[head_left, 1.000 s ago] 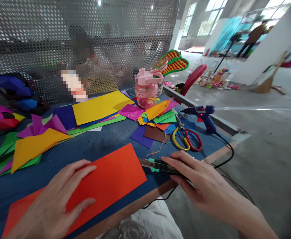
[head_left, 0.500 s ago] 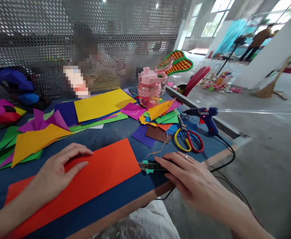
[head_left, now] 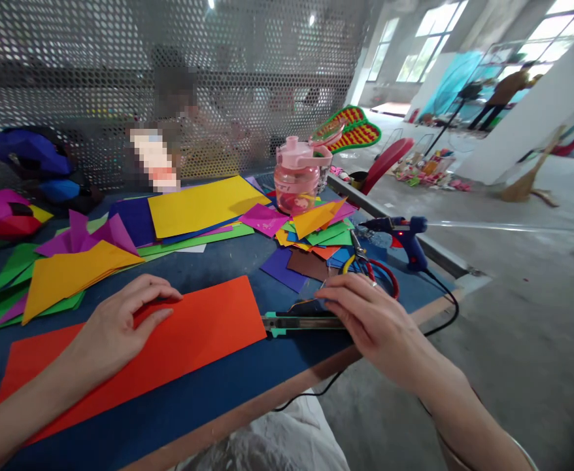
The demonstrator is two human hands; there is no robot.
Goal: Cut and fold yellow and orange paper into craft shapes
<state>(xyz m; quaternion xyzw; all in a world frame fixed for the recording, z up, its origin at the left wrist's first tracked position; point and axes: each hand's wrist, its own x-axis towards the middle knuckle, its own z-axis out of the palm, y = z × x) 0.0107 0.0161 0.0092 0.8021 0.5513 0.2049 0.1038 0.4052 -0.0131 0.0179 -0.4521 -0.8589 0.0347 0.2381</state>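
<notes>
blue tabletop (head_left: 228,258): orange-red paper sheet (head_left: 213,320) under left hand (head_left: 123,320), fingers loosely parted; utility knife (head_left: 306,322), long axis running from sheet's right edge to nearer right hand (head_left: 380,320), fingers bent, hold unclear.

Daylight glares through the tall windows (head_left: 422,55); the perforated metal screen (head_left: 85,78) stands dimmer, pixelated in one patch.

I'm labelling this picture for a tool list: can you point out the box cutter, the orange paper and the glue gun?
Box cutter (head_left: 306,323): head view, middle of its visible body.
Orange paper (head_left: 207,320): head view, bare surface.
Glue gun (head_left: 409,241): head view, upper part of the handle.
</notes>
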